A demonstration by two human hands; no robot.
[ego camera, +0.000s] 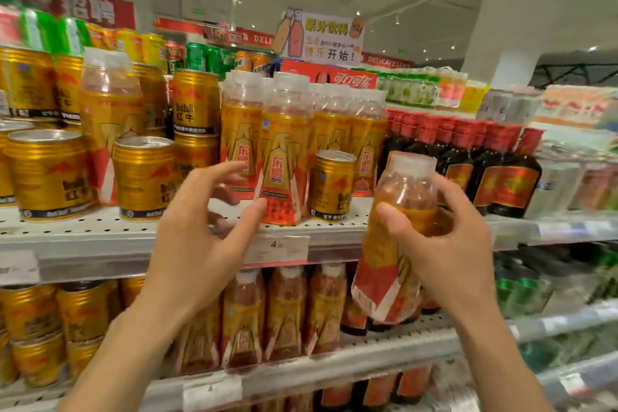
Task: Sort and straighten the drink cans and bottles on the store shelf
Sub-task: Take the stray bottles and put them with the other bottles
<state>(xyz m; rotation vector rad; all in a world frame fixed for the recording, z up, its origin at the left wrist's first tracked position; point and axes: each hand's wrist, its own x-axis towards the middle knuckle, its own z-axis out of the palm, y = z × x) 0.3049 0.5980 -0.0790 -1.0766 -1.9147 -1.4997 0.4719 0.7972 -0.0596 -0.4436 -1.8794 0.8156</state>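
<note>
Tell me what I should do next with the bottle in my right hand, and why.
Probably stand it in the bottle row. The right hand grips a bottle off the shelf, tilted. A stray gold can sits among the matching bottles, so the open left hand would likely move it first.

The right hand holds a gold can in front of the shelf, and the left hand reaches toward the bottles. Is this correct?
Not quite. In the head view, the right hand holds a bottle with a white cap, not a gold can. The rest stands: the left hand reaches toward the bottles on the shelf.
</note>
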